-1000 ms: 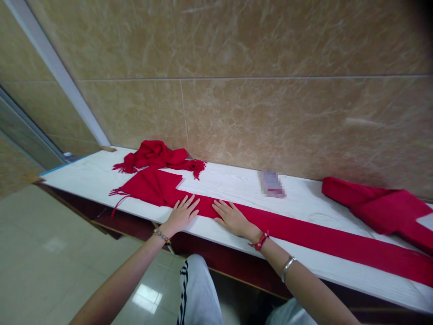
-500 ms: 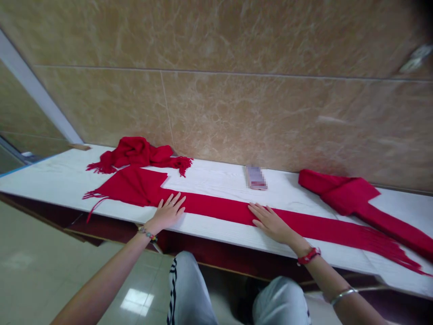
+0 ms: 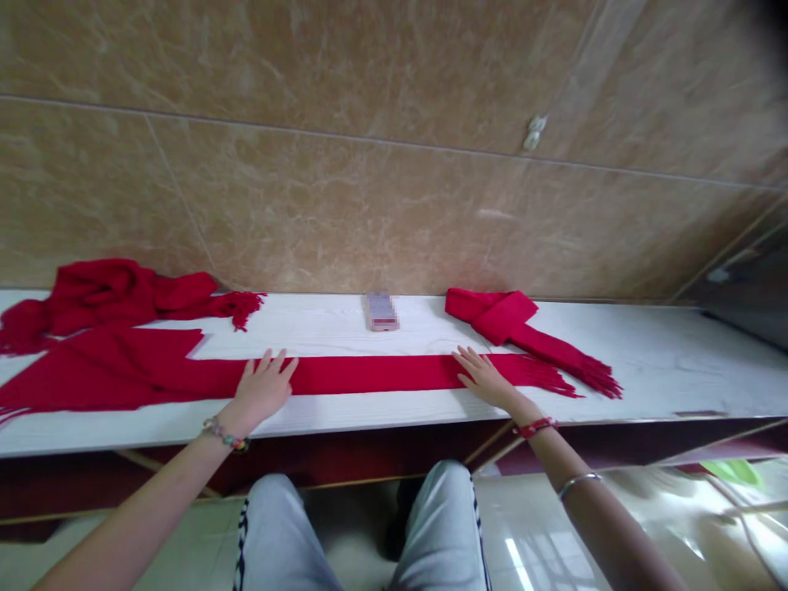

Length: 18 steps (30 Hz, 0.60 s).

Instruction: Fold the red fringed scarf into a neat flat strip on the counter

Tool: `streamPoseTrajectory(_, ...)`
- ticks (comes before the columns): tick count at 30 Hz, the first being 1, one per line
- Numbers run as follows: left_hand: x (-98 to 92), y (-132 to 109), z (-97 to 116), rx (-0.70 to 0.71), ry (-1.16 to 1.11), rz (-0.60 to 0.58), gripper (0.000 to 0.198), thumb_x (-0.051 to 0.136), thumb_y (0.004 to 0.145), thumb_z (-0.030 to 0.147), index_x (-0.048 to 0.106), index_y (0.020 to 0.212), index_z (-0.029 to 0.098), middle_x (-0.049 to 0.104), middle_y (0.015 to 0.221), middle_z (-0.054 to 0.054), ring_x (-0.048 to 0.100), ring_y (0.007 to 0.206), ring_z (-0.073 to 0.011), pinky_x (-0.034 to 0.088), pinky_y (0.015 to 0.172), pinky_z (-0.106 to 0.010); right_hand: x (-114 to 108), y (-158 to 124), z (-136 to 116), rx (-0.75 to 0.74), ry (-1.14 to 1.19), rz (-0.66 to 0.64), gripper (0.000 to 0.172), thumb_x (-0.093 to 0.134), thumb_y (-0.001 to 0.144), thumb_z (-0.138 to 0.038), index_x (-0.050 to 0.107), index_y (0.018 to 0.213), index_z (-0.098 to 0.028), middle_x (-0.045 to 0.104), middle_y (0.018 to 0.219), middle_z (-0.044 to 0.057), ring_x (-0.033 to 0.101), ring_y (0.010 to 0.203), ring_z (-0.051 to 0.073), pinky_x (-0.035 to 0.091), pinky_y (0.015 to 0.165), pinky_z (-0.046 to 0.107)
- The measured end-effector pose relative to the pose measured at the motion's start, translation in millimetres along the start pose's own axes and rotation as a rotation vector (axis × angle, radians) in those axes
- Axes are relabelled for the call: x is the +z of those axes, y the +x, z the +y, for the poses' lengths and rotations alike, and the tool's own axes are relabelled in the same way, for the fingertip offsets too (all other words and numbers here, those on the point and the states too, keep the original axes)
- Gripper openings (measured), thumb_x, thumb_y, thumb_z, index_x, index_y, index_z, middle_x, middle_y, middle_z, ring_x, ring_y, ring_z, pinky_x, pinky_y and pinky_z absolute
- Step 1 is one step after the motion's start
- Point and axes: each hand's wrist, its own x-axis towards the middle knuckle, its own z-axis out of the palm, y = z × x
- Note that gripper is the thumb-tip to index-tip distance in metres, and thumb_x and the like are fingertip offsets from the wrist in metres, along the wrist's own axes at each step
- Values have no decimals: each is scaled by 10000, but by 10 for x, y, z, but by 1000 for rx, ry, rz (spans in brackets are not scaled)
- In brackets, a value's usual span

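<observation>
A long red scarf (image 3: 375, 374) lies along the white tabletop, its middle stretch flat and narrow. At its left end the cloth spreads wider and slants, with fringe at the left edge of view; its right end finishes in fringe. My left hand (image 3: 266, 386) rests on the scarf left of centre, fingers spread. Farther right, my right hand (image 3: 483, 377) lies flat on the same strip with its fingers stretched out. Neither hand grips the cloth.
Behind, a crumpled red scarf (image 3: 111, 295) lies at left and a folded red scarf (image 3: 523, 324) at right, touching the long one's fringe. A blurred phone (image 3: 382, 312) lies near the tiled wall (image 3: 369, 213). The white tabletop (image 3: 665, 353) extends right.
My view has turned to the right, showing more of the table's right end. My right hand has slid right along the scarf; the left stays on it, fingers spread.
</observation>
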Motion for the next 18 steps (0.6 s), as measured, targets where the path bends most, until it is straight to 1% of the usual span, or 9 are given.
streamPoseTrajectory(3,-161,136,508,445,-140,58,438,418,834,216,445,1271,239,398,1340,-65,375,1210,-231,301,987,-350,-86,5,-318,-107,89,126,430,398,852,-238,429,1277,-175,373,1362,126,267,1286,241,314,991,470)
streamPoseTrajectory(4,-201,173,660,556,-174,67,415,416,840,218,464,1251,248,438,1298,-58,435,1153,-204,334,959,-309,-112,-4,-416,-141,114,145,413,410,843,-217,458,1252,-179,405,1336,122,316,1259,230,338,982,448)
streamPoseTrajectory(5,-235,207,790,630,-195,72,391,414,844,219,483,1228,248,476,1247,-57,484,1088,-189,367,921,-284,-137,-17,-493,-174,128,143,391,420,835,-198,493,1219,-182,448,1296,118,370,1220,221,366,964,424)
streamPoseTrajectory(6,-263,240,893,667,-202,75,366,413,849,226,503,1204,237,508,1194,-63,514,1032,-185,394,881,-273,-160,-34,-545,-195,131,132,367,428,830,-183,525,1184,-182,493,1245,114,423,1170,212,393,941,400)
streamPoseTrajectory(8,-312,316,1019,690,-198,66,319,388,873,250,542,1149,206,552,1107,-76,535,980,-190,419,832,-272,-206,-68,-573,-211,96,85,322,435,827,-161,572,1117,-171,566,1129,104,502,1062,198,435,885,352)
streamPoseTrajectory(11,-378,506,1077,701,-228,34,324,325,906,268,563,1110,189,577,1090,-72,529,1003,-186,400,863,-277,-281,-86,-508,-220,-19,9,282,422,837,-124,594,1060,-147,610,1024,97,549,962,182,455,817,298)
streamPoseTrajectory(14,-433,812,1166,698,-328,12,323,349,887,254,559,1118,173,565,1130,-75,517,1026,-176,360,909,-266,-362,-59,-474,-273,-154,-52,251,422,846,-96,586,1034,-131,624,952,92,566,892,178,456,751,275)
streamPoseTrajectory(16,-467,1045,1304,699,-404,-46,325,393,860,264,561,1113,152,558,1142,-87,503,1043,-181,336,923,-260,-403,-33,-500,-306,-237,-68,230,433,849,-91,571,1029,-124,623,900,86,570,837,177,449,705,273)
streamPoseTrajectory(18,-500,1259,1480,696,-447,-120,337,442,826,286,563,1103,138,570,1121,-90,508,1024,-185,343,900,-251,-427,-16,-540,-333,-302,-61,229,437,853,-93,549,1051,-121,615,871,83,566,804,179,439,668,276)
